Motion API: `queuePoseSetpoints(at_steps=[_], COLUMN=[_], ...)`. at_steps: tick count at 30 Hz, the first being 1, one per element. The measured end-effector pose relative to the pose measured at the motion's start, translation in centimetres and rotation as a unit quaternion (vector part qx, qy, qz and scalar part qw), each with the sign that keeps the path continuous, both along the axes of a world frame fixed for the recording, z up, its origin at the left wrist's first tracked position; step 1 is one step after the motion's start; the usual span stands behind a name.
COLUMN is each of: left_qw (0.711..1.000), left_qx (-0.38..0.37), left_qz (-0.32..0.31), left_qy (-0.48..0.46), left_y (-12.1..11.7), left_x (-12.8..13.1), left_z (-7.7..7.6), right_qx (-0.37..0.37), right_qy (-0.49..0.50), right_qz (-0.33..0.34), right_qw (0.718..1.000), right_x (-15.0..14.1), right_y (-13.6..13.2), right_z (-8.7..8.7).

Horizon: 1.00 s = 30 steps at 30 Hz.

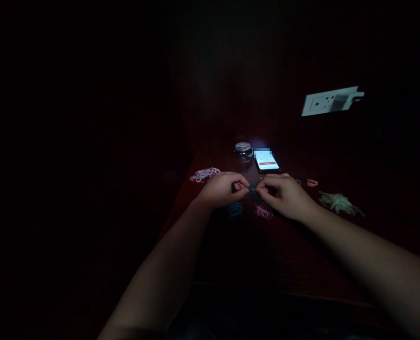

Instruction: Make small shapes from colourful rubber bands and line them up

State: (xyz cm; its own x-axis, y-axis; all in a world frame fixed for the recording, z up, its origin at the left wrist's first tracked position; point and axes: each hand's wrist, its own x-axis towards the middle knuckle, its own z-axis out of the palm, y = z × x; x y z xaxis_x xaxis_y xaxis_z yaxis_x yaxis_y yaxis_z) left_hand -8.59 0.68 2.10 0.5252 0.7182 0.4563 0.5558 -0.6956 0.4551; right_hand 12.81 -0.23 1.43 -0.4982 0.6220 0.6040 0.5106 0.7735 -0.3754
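Grip of left hand and right hand pinched closed on one band; blue pile, pink pile, green pile seem sorted; mixed pile remains.

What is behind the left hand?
Part of a multicoloured pile of small bands shows beyond the left hand. Its near right edge is covered, so what lies there cannot be seen.
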Motion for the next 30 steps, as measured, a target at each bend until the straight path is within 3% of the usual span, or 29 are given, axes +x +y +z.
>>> queuePoseSetpoints(at_steps=[30], left_qw=[1.000], left_qx=[-0.017], left_qz=[-0.002], left_qy=[0.025], left_y=[0.17], left_x=[-0.42], left_z=[-0.19], right_qx=[-0.015], right_qy=[-0.011], right_qz=[0.004], right_qw=[1.000], right_x=[-0.11], right_y=[-0.02], right_z=[-0.32])
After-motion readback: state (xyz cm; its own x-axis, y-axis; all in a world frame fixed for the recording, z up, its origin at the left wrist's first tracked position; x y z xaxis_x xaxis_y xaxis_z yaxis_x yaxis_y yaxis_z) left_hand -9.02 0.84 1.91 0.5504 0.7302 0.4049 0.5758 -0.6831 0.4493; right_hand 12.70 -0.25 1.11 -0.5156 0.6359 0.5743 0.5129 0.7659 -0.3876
